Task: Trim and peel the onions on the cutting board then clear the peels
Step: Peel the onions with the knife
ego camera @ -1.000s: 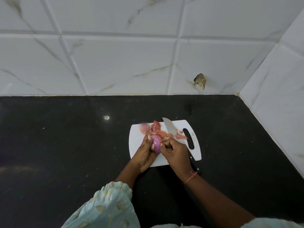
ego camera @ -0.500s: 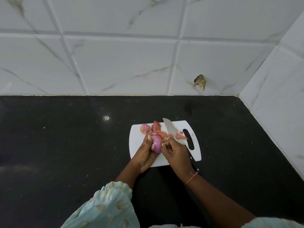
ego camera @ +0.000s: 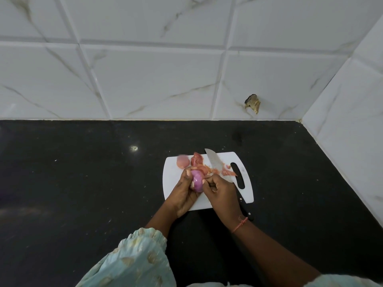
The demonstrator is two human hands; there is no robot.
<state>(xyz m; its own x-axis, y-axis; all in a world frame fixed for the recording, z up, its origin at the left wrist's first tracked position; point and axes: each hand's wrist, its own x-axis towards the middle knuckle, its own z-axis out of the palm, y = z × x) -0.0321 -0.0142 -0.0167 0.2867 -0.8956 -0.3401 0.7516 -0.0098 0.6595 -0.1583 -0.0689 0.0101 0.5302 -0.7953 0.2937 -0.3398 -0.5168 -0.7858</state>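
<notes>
Head view, looking down at my two hands over a dark bench. Nearest me, a pale green patterned sleeve (ego camera: 136,257) covers my left forearm; my right wrist wears a thin orange thread band (ego camera: 240,223).

My left hand (ego camera: 183,195) cups a purple, mostly peeled onion (ego camera: 196,181), its fingers (ego camera: 187,172) curled round the left side. The onion's long axis runs roughly from me toward the wall, and it is held just above the near part of the white cutting board (ego camera: 172,177). My right hand (ego camera: 222,192) touches the onion's right side, fingers curled and tips pinched at the skin; I cannot tell whether a strip of peel is caught between them. Both hands are equally close to the onion, the left holding, the right working. I judge the coming pull should strip skin along the onion's length, away from the left palm.

Beyond my hands, a pile of reddish onion peels (ego camera: 199,164) lies on the board, touching the blade of a kitchen knife (ego camera: 214,163), which lies diagonally, tip toward the wall, black handle passing under my right hand. Left of the peels sits a second, pale pink peeled onion (ego camera: 182,161). More peel scraps (ego camera: 229,172) lie beside the board's handle slot (ego camera: 238,175).

Farthest off, white marbled wall tiles (ego camera: 145,79) rise behind the bench, with a chipped hole (ego camera: 252,103) in one.
</notes>
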